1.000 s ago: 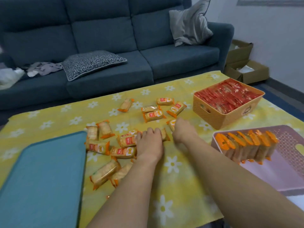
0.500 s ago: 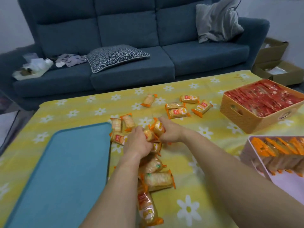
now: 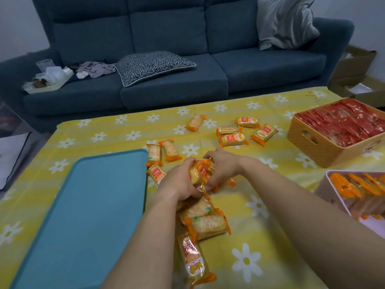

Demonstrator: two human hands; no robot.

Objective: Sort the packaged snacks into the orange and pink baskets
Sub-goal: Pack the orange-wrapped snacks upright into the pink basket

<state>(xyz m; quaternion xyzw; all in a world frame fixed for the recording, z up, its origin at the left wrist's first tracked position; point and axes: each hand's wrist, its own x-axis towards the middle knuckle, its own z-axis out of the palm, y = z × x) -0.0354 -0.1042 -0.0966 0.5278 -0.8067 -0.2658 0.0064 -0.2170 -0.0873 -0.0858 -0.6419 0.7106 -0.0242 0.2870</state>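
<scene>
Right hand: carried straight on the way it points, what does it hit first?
The right hand grips a bunch of orange packets; pushed on leftward, it would probably meet the left hand, which grips the bunch's other side.

I'm reaching both forearms forward, my left hand [image 3: 179, 183] and right hand [image 3: 224, 166] curling together around snack packets [image 3: 200, 173].

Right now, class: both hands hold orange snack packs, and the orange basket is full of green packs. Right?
Not quite: the head view shows the orange basket full of red packs, not green. The left hand and right hand do hold the orange snack packs.
</scene>
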